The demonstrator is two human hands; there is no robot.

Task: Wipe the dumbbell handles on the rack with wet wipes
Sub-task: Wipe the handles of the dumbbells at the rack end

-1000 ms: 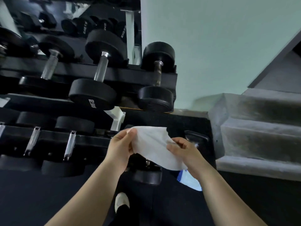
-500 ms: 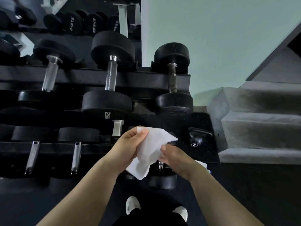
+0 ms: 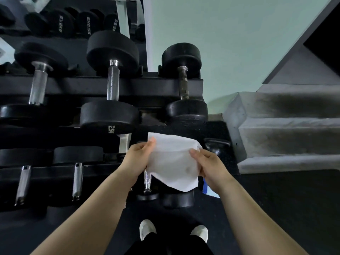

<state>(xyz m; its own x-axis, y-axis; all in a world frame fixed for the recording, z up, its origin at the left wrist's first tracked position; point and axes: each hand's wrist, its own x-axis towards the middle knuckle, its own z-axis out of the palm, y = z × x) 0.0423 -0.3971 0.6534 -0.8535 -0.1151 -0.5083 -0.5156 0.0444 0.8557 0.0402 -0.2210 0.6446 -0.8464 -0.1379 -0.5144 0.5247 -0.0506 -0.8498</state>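
Wipe (image 3: 172,160) spans left grip (image 3: 138,157), right grip (image 3: 211,166)

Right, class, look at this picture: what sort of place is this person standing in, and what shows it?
Most likely a gym's free-weights area: black dumbbells lie in rows on a tiered rack, and a kettlebell stands on the dark floor beside it.

Grey concrete steps (image 3: 287,133) rise at the right against a pale green wall (image 3: 230,43). A black kettlebell (image 3: 214,150) sits on the dark floor (image 3: 294,208) near them.
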